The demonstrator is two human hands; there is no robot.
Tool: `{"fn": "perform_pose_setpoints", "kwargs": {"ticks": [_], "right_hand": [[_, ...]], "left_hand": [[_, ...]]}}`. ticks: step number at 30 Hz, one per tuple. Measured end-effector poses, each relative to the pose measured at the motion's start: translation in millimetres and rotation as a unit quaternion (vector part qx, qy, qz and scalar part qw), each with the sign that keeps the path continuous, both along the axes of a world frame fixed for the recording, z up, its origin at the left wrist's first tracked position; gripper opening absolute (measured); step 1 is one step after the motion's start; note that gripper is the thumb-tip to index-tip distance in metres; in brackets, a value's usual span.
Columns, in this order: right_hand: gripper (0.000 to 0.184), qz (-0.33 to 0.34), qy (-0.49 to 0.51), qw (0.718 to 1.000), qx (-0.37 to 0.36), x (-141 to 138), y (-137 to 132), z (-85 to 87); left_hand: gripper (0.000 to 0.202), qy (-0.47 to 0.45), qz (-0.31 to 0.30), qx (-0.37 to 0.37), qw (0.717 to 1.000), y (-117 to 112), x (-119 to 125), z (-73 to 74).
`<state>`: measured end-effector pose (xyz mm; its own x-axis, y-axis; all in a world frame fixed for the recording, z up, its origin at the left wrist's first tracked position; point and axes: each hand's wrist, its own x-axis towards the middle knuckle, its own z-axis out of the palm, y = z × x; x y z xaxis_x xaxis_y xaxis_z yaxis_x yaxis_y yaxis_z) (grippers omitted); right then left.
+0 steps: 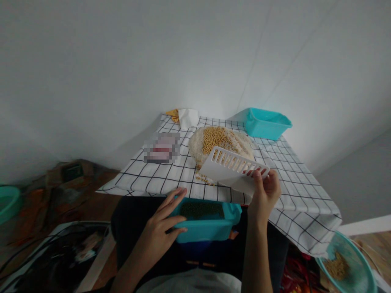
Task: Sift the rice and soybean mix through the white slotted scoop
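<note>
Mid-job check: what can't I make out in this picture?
Head view, item left of the pile: pixelated beyond recognition.
Head view, near part of the pile: behind the white slotted scraper.
Head view, left end of near teal bin: partly behind left hand.
Head view, green basin: cut off by the left edge.

R hand (265,188) w/ wht slotted panel (227,174)

The slotted sheet (226,174) you hold is smooth, matt plastic; the tub (263,129) at the far right corner of the checked cloth (297,185) is smooth, glossier plastic. Beneath the rough, grainy heap (214,139) your cloth is matt fabric, and the white piece (188,118) by its far left corner may be paper, though dimly seen.
</note>
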<state>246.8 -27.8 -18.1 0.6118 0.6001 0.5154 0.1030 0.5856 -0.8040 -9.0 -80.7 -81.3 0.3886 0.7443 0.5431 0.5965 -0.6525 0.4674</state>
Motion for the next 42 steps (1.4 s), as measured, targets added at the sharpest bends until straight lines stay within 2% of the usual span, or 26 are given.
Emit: {"fn": "perform_pose_setpoints", "kwargs": {"ticks": [19, 24, 31, 42], "right_hand": [[0.018, 0.011, 0.018, 1.000, 0.000, 12, -10, 0.4], [0.017, 0.001, 0.023, 0.999, 0.023, 16, -9, -1.6], [0.017, -0.017, -0.001, 1.000, 0.007, 23, -13, -0.4], [0.019, 0.008, -0.006, 1.000, 0.015, 24, -12, -3.7]], "left_hand": [[0.016, -0.012, -0.004, -0.005, 1.000, 0, 1, -0.8], [0.015, -0.013, -0.002, -0.004, 1.000, 0, 1, -0.4], [0.015, -0.011, -0.002, -0.008, 1.000, 0, 0, -1.7], [0.014, -0.013, -0.005, -0.008, 1.000, -1, 1, 0.2]]}}
